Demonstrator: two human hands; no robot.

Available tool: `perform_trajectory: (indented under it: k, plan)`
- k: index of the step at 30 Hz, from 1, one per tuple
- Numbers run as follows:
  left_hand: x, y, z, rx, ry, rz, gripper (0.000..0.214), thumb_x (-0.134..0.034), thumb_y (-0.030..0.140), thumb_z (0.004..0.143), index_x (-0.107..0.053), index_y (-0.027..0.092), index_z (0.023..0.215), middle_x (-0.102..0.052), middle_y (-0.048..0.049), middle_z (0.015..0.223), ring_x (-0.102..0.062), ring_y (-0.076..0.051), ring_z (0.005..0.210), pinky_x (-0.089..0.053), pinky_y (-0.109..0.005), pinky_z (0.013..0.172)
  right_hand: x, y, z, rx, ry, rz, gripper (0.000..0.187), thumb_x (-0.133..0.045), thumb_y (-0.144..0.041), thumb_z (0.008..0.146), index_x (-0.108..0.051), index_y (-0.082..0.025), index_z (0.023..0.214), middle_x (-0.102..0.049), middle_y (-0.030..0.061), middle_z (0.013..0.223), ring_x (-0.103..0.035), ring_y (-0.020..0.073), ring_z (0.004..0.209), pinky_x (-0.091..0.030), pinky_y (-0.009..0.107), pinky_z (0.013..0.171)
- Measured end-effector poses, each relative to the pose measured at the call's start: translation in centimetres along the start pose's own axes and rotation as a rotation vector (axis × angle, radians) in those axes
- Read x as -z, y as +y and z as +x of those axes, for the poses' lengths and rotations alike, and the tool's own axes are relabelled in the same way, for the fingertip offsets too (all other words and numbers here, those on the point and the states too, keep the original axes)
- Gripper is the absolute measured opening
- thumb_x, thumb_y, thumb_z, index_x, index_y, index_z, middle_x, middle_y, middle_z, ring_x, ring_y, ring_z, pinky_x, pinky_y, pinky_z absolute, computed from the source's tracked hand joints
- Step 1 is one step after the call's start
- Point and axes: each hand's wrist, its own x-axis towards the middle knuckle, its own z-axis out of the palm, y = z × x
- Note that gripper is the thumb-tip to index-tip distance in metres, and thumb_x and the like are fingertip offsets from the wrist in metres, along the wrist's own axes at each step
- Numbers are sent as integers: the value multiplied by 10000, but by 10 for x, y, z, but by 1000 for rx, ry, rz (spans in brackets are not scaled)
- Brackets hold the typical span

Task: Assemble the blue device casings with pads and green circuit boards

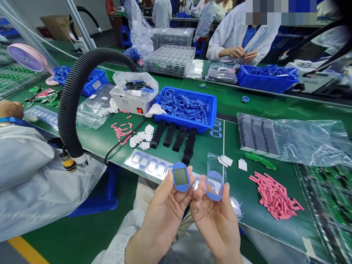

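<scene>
Held up in my left hand [165,209] is a small blue oval housing with a grey display [180,176], gripped between thumb and fingers. My right hand [216,216] pinches a blue-rimmed clear window sticker [214,186] by its edges, to the right of the display. Both hands are close together over the table's front edge. Behind my left hand lies a sheet of blue oval stickers [148,164]. Black straps [178,139] hang from the front of a blue bin [203,126] full of blue plastic parts [184,106].
Pink strips [275,196] lie in a pile at right, near trays of green boards [327,198]. A bagged stack of grey pieces [258,135] lies behind. A black flexible hose [67,95] arches at left, beside a co-worker's sleeve [33,176]. Another person [242,40] sits opposite.
</scene>
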Motion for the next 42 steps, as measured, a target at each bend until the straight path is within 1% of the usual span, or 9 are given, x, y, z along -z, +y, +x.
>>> perform_trajectory:
  k: [7, 14, 18, 22, 25, 28, 32, 38, 42]
  plan:
    - [-2, -6, -1, -17, -129, 16, 304, -486, 288, 940, -747, 133, 953, -799, -57, 851, -740, -126, 798, -582, -168, 738, 7, 1, -5, 134, 7, -108, 268, -768, -475, 701, -756, -246, 840, -778, 11, 813, -728, 105, 699, -571, 134, 595]
    - [-7, -11, 3, -59, 19, 50, 239, -557, 305, 906, -743, 167, 968, -785, -25, 996, -719, -123, 920, -573, -174, 812, 12, -4, -8, 291, 98, -275, 302, -720, -518, 737, -754, -253, 877, -777, 63, 892, -738, 151, 751, -585, 192, 612]
    - [-7, -14, 6, -127, 59, 98, 226, -576, 344, 891, -754, 222, 959, -773, 4, 1046, -695, -137, 1008, -553, -176, 850, 18, -8, -8, 452, 124, -416, 321, -693, -549, 747, -751, -264, 881, -780, 48, 872, -743, 150, 730, -591, 191, 615]
    - [0, -18, 9, -272, 4, 260, 241, -608, 390, 861, -766, 224, 936, -777, -3, 1031, -665, -154, 1066, -512, -189, 901, 25, -9, -13, 685, 195, -841, 268, -723, -382, 783, -724, -257, 1021, -770, 45, 945, -743, 204, 825, -615, 280, 712]
    - [8, -21, 9, -389, -14, 412, 279, -657, 442, 804, -776, 218, 919, -779, -23, 1016, -654, -186, 1075, -493, -219, 927, 20, -9, -16, 873, 241, -1297, 370, -776, -279, 732, -702, -271, 1095, -764, 27, 963, -745, 182, 719, -563, 180, 494]
    - [14, -25, 7, -451, -20, 465, 272, -698, 461, 752, -780, 262, 918, -783, -26, 1002, -679, -216, 1026, -516, -270, 919, 9, -9, -16, 1013, 108, -1509, 406, -747, -258, 765, -661, -315, 1158, -756, 4, 992, -698, 123, 533, -527, 169, 426]
    - [15, -27, 4, -508, -32, 515, 280, -715, 472, 720, -782, 280, 911, -773, -37, 1044, -671, -254, 1052, -539, -306, 912, 1, -6, -16, 1037, 5, -1544, 463, -698, -203, 815, -589, -350, 1241, -723, -12, 1089, -740, 159, 747, -604, 213, 692]
    - [18, -29, 5, -602, 2, 594, 245, -728, 473, 692, -789, 294, 848, -770, -39, 1055, -673, -258, 1057, -555, -304, 911, 3, -5, -17, 1015, 9, -1511, 476, -706, -221, 811, -578, -365, 1246, -719, -30, 1094, -744, 142, 746, -595, 152, 614]
    - [23, -31, 7, -737, -46, 687, 209, -684, 444, 768, -761, 342, 934, -769, -18, 1057, -688, -218, 1036, -557, -279, 912, 2, -5, -15, 979, 21, -1449, 405, -713, -243, 800, -633, -358, 1179, -729, -47, 1059, -745, 154, 795, -601, 154, 678]
